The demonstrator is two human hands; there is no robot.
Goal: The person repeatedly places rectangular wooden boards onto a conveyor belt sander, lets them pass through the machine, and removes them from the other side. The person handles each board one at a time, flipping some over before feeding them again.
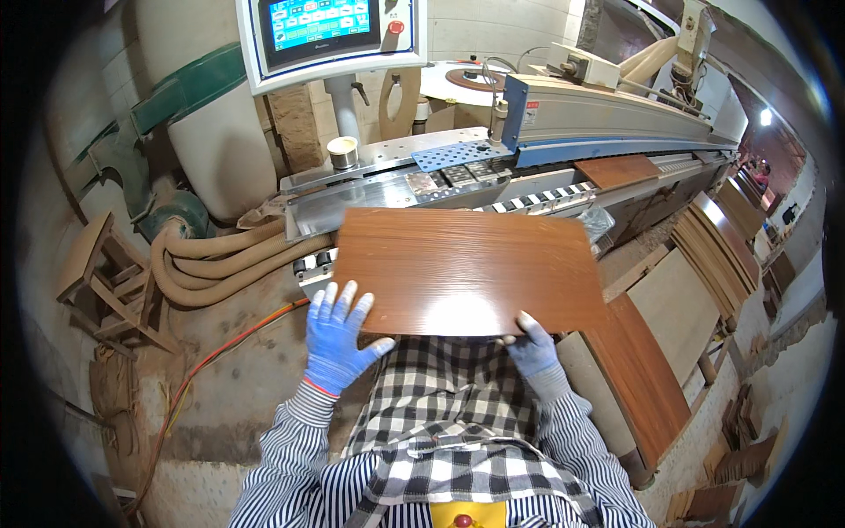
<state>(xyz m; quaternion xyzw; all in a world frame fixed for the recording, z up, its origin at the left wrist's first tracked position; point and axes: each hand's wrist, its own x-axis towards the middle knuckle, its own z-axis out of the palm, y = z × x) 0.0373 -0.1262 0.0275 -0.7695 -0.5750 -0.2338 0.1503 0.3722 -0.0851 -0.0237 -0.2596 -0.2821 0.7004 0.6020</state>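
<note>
A glossy brown wood-grain board (469, 270) spans the space before me, its long near edge facing my body. My right hand (533, 353), in a blue and pale work glove, grips that near edge towards the right, thumb on top and the other fingers partly hidden underneath. At the board's near left corner is my left hand (340, 340), in a blue glove with whitish fingertips. Its fingers are spread over or beside the corner; whether they touch it I cannot tell. Behind the board lies the metal infeed table (356, 204) of an edge-banding machine (614, 112).
A control panel (320, 33) with a lit screen stands above the machine. On the machine bed lies another brown board (617, 173); a metal cup (342, 155) sits left. More panels (670, 317) are stacked right. Dust hoses (218, 264), an orange cable (218, 353) and a wooden stool (119, 284) occupy the left.
</note>
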